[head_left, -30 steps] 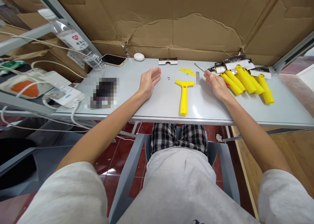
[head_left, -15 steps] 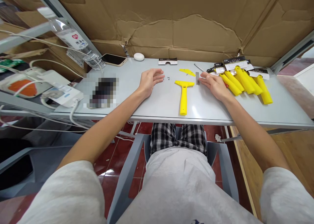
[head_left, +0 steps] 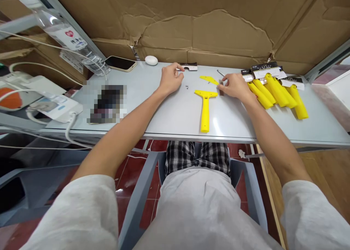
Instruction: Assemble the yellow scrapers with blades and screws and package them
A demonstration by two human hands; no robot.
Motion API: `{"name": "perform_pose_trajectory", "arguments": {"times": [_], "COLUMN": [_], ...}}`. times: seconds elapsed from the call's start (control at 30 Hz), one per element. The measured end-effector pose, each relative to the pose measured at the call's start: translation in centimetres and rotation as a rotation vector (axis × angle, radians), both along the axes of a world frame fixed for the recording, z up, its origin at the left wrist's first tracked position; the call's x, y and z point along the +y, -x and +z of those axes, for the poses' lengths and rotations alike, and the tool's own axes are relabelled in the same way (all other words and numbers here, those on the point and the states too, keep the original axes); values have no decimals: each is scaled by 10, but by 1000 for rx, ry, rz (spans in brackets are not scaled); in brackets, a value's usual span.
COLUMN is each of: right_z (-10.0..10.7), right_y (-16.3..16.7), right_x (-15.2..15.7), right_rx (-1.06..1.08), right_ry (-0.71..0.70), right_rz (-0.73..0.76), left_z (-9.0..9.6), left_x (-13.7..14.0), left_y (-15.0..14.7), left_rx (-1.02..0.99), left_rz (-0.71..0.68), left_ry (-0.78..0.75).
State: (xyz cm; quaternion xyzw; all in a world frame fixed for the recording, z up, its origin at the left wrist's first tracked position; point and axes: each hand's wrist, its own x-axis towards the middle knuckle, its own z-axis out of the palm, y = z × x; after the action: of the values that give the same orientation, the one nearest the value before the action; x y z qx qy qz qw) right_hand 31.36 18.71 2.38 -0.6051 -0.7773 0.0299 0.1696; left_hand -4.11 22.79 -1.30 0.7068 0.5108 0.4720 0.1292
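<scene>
My right hand has its fingertips pinched at a small flat metal blade, partly covered by the fingers. My left hand hovers near a black-and-white card, thumb and index finger apart, nothing seen between them. Between the hands lies a yellow T-shaped scraper handle, its head toward the back. Behind it rests a flat yellow plastic piece. Tiny screws lie right of my left hand. A thin metal rod, perhaps a screwdriver shaft, runs behind my right hand.
Several yellow scrapers with black-and-white cards lie piled on the right. At the back left are a phone, a white oval object and a water bottle. A white power strip with cables sits left. Cardboard walls the back.
My right hand has closed its fingers at the blade, which now looks darker. My left hand has moved slightly back and curled its fingers. The view has shifted a little.
</scene>
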Motion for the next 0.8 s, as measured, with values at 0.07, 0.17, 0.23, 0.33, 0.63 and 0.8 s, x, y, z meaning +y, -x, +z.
{"name": "perform_pose_trajectory", "arguments": {"times": [0.07,0.17,0.23,0.33,0.63,0.8], "right_z": [-3,-5,-5,-4,0,16], "right_y": [-3,-13,-19,-25,-21,-21], "right_x": [-6,-7,-5,-1,-17,-31], "right_rx": [24,91,127,143,17,111], "right_ry": [85,93,64,93,53,-14], "right_rz": [-23,1,7,-33,-93,6], "left_z": [-3,1,5,9,16,23], "left_x": [-5,-10,-12,-16,-29,-37], "left_y": [1,1,0,-3,-4,-6], "left_rx": [70,106,105,93,103,122], "left_rz": [-11,-38,-63,-117,-176,-202], "left_ry": [-10,-31,-45,-43,-44,-67]}}
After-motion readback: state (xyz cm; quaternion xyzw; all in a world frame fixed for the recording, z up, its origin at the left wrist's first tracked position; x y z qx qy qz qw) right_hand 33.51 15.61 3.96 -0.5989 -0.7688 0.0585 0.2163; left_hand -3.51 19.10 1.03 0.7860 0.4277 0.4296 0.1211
